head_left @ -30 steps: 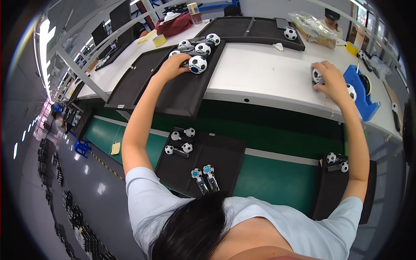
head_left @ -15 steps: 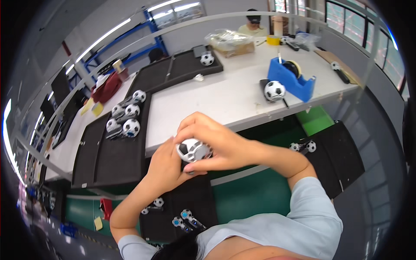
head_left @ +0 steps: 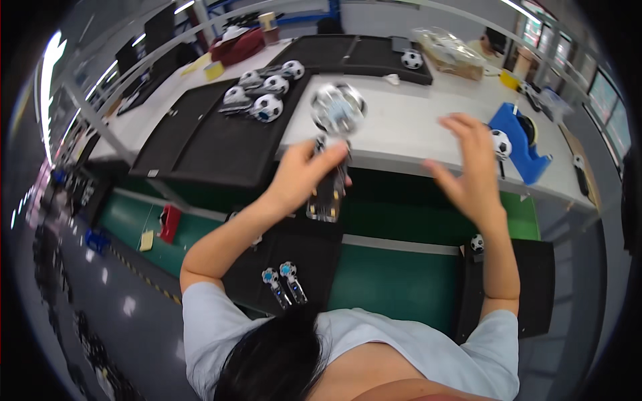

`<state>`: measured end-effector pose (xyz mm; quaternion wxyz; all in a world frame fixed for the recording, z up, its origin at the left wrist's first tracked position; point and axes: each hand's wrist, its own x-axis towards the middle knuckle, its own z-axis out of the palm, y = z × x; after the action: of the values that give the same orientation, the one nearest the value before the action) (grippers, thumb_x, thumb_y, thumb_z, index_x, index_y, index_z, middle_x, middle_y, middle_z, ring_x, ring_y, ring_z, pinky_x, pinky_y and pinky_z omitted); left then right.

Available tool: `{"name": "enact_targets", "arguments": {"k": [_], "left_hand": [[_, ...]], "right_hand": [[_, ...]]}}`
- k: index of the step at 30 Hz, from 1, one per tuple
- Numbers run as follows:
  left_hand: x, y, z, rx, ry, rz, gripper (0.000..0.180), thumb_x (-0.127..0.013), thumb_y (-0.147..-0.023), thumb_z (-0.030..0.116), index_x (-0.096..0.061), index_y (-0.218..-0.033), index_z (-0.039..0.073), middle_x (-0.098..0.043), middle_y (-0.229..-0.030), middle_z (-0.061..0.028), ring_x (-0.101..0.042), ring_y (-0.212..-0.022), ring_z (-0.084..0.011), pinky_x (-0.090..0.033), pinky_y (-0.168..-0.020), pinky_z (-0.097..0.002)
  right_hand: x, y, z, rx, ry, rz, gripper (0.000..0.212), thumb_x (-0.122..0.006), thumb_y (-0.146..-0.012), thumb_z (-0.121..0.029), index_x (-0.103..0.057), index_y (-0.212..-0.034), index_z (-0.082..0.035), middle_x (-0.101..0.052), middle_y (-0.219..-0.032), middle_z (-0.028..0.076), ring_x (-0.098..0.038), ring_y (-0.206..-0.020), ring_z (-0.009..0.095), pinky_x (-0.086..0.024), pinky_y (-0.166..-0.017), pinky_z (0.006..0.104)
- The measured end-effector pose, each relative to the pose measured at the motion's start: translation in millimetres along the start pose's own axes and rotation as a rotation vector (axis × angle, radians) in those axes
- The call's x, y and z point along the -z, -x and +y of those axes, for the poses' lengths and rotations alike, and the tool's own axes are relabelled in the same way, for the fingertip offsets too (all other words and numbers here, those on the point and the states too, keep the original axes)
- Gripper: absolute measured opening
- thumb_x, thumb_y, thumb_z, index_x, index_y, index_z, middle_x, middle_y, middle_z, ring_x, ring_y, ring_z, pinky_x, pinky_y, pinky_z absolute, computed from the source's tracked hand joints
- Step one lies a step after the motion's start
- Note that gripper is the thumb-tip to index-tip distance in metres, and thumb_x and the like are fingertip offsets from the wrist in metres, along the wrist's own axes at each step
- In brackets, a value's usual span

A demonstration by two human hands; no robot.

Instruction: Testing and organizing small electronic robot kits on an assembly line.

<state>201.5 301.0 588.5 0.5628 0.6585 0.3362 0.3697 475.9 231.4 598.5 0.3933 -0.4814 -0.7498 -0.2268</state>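
My left hand point(head_left: 302, 175) grips a dark handle point(head_left: 329, 195) with a black-and-white ball-shaped piece point(head_left: 339, 108) on top, blurred by motion, held above the front edge of the white table point(head_left: 414, 127). My right hand point(head_left: 470, 168) is off it to the right, empty, with its fingers spread. It hovers in front of a blue tape dispenser point(head_left: 520, 142) that has a small football-patterned ball point(head_left: 501, 143) beside it.
Several football-patterned balls point(head_left: 267, 100) sit on a black mat point(head_left: 207, 144) at the left, and one more ball point(head_left: 412, 59) lies on the far mat. Below the table runs a green belt point(head_left: 394, 281) with black trays holding small parts point(head_left: 284, 281) and a small ball point(head_left: 477, 242).
Half a second ago both hands were closed around the ball piece together. Now the right hand has let go and opened, and the left hand holds the piece by its handle.
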Motion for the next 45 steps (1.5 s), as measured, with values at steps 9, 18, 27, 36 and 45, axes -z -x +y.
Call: {"name": "enact_targets", "arguments": {"k": [9,18,27,36,45], "left_hand": [[214.0,-29.0,-29.6,0.255,0.168,0.632,0.043,-0.061,-0.09,0.032,-0.049,-0.116,0.0,-0.062,-0.1,-0.0141,-0.066,-0.09,-0.0277,-0.057,-0.076,-0.0455],[191.9,-54.4,-29.4,0.287,0.146,0.432,0.083,-0.063,-0.088,0.041,-0.024,-0.136,-0.015,-0.044,-0.118,-0.0452,-0.062,-0.098,-0.0436,-0.055,-0.085,-0.0378],[182.6,-21.4,-26.9,-0.177,-1.169,0.706,0.042,-0.07,-0.083,0.032,-0.066,-0.096,-0.008,-0.069,-0.083,-0.018,-0.069,-0.077,-0.024,-0.055,-0.067,-0.032],[-7.1,61.9,-20.2,-0.69,-1.285,-0.071,0.063,-0.073,-0.071,0.05,-0.055,-0.106,0.0,-0.061,-0.095,-0.0145,-0.061,-0.088,-0.0313,-0.049,-0.079,-0.0393],[7.3,89.3,-31.2,-0.396,-1.233,0.079,0.056,-0.073,-0.075,0.034,-0.053,-0.119,0.005,-0.066,-0.082,-0.0131,-0.066,-0.069,-0.0305,-0.051,-0.058,-0.0378]], "right_hand": [[-15.9,53.1,125.2,-0.187,0.323,0.016,0.046,-0.073,-0.077,-0.02,-0.056,-0.118,-0.008,-0.054,-0.116,0.02,-0.054,-0.102,0.038,-0.044,-0.089,0.0419],[-19.3,45.7,75.8,-0.121,0.089,0.057,0.045,-0.075,-0.073,-0.008,-0.058,-0.114,-0.009,-0.053,-0.116,0.015,-0.054,-0.106,0.033,-0.045,-0.087,0.0374],[-21.7,31.4,16.6,-0.238,-1.088,-0.046,0.048,-0.074,-0.077,-0.012,-0.052,-0.118,-0.004,-0.055,-0.115,0.009,-0.054,-0.103,0.015,-0.043,-0.09,0.0277],[-76.2,22.3,-70.4,-0.056,-1.283,-0.197,0.053,-0.078,-0.072,-0.008,-0.052,-0.118,-0.004,-0.052,-0.112,0.008,-0.053,-0.103,0.015,-0.043,-0.087,0.0279],[-101.3,41.7,-107.4,0.091,-1.004,0.034,0.065,-0.08,-0.072,-0.018,-0.046,-0.125,-0.004,-0.045,-0.122,0.018,-0.051,-0.107,0.027,-0.045,-0.086,0.035]]}}
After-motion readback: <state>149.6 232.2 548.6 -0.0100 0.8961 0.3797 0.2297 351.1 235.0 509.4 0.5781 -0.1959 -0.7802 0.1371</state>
